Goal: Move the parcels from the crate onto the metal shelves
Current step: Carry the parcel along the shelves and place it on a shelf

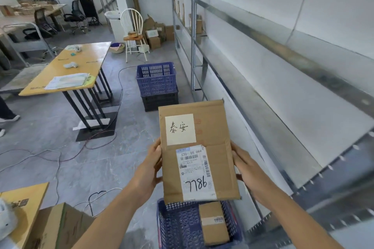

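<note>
While held upright over the near blue plastic crate (pixel 178 226), faces the camera: flat brown cardboard parcel (pixel 212 139) with a white handwritten note and a printed shipping label marked 7786. Gripped on both long edges, left hand (pixel 150 169) on the left edge, right hand (pixel 248 171) on the right edge. Fingers of the left hand curled round the edge toward the back of the parcel, thumb near the front; fingers of the right hand pressed together along the right edge, tips hidden behind the cardboard, so cannot tell how far wrapped.

Inside the near crate, one smaller brown cardboard parcel (pixel 214 222) with a taped label, lying flat toward the right wall. Along the right side, grey metal shelves (pixel 283 50) running from near to far, with a few upright cardboard pieces at the far end only. Farther on the floor, a second blue plastic crate (pixel 155 78) stacked on a black one. At left, long wooden table with black legs (pixel 77 66) carrying papers and small white items. At far middle, white wooden chair (pixel 134 32) beside a pile of cartons. At near left, open cardboard box (pixel 60 226).
</note>
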Demonstrator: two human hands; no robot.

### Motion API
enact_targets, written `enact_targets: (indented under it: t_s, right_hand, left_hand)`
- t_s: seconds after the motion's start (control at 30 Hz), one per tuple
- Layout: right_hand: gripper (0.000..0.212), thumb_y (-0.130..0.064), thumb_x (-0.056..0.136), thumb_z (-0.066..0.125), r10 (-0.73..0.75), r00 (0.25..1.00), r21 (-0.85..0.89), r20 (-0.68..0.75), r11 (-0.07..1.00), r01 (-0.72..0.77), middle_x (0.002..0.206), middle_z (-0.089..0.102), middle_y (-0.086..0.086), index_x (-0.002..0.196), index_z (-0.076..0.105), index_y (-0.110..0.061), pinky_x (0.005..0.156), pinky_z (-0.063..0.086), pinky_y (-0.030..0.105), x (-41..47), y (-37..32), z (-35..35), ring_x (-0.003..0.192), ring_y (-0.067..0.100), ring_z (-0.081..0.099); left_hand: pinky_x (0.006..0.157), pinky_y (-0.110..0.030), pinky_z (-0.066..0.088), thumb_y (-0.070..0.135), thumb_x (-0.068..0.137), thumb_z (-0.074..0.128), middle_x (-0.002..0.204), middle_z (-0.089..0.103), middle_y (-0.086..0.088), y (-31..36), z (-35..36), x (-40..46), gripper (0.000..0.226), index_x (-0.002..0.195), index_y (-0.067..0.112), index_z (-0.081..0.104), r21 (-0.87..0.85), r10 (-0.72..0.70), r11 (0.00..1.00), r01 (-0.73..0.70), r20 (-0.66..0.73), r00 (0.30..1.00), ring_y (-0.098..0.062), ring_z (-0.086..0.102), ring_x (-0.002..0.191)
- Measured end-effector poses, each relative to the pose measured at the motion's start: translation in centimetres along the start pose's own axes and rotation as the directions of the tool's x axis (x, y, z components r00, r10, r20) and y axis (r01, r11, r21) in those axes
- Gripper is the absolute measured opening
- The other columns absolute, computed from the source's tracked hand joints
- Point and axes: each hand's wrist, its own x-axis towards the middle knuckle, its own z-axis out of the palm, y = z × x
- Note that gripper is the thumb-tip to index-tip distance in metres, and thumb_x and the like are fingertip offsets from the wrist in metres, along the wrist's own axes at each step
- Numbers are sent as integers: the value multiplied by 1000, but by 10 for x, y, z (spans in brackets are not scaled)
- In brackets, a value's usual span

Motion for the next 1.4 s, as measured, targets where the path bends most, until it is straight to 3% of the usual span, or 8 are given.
enact_targets:
  t_s: [0.2, 0.33, 0.43, 0.6, 0.7, 0.93, 1.17, 1.4]
  right_hand:
    - [33, -65, 94, 45, 6, 993, 17, -122, 1000, -4, 129, 58, -52, 118, 47, -88, 85, 55, 19, -21, -3, -35, 120, -20, 57]
    - [40, -62, 100, 43, -8, 970, 27, -244, 1000, 15, 140, 61, -38, 137, 43, -76, 93, 54, 29, -42, -6, -43, 125, -11, 59]
    - [33, -59, 103, 42, -35, 934, 20, -355, 999, 45, 133, 61, -44, 123, 45, -84, 86, 52, 22, -67, -14, -39, 118, -18, 60]
    - [44, -59, 103, 41, -66, 847, 22, -528, 996, 91, 125, 69, -36, 146, 39, -69, 91, 54, 25, -123, -16, -27, 114, -10, 64]
    - [45, -59, 104, 42, -68, 770, 20, -634, 994, 104, 129, 65, -35, 147, 38, -69, 106, 49, 32, -166, -8, -16, 116, -6, 62]
    - [40, -63, 106, 34, -44, 567, -11, -822, 998, 61, 140, 64, -30, 145, 37, -73, 111, 49, 50, -289, 13, 8, 127, 4, 65]
    - [38, -54, 110, 35, -11, 306, 11, -952, 997, 72, 143, 61, -32, 145, 41, -70, 101, 52, 42, -414, 40, 39, 128, -3, 61]
    - [42, -45, 112, 39, 65, 40, 70, -997, 988, 138, 139, 68, -17, 147, 38, -70, 97, 54, 42, -559, 78, 84, 129, 8, 62]
  left_hand:
    - [82, -35, 47, 43, 112, 39, 112, 80, 9, 1, 41, 17, 36, 126, 34, 71, -7, 8, 1000, -7, 41, 999, -7, 69, 98]
    - [88, -33, 50, 43, 110, 42, 118, 81, 15, 8, 59, 22, 33, 115, 55, 73, 80, 36, 995, -53, 199, 979, 0, 75, 102]
    - [91, -33, 51, 56, 103, 46, 120, 80, 19, 20, 71, 18, 29, 116, 66, 70, 111, 64, 988, -103, 313, 948, -1, 74, 107]
    - [81, -33, 49, 52, 106, 47, 98, 81, 18, 28, 91, 11, 32, 130, 40, 64, 69, 98, 988, -140, 422, 901, -10, 71, 96]
    - [83, -38, 53, 59, 100, 50, 117, 81, 13, 22, 107, -7, 43, 134, 35, 62, 46, 41, 996, -75, 505, 862, -14, 67, 121]
    - [90, -52, 63, 81, 74, 64, 124, 80, 6, 7, 159, -79, 69, 131, 43, 64, 186, -146, 982, 7, 746, 650, -24, 69, 127]
    - [68, -34, 66, 87, 65, 72, 125, 80, 11, -22, 215, -170, 82, 136, 47, 62, 301, -268, 953, -38, 893, 362, -14, 77, 112]
    - [101, -55, 58, 95, 52, 72, 139, 73, 13, -77, 266, -290, 98, 139, 51, 61, 366, -355, 922, -128, 929, 102, -19, 61, 138]
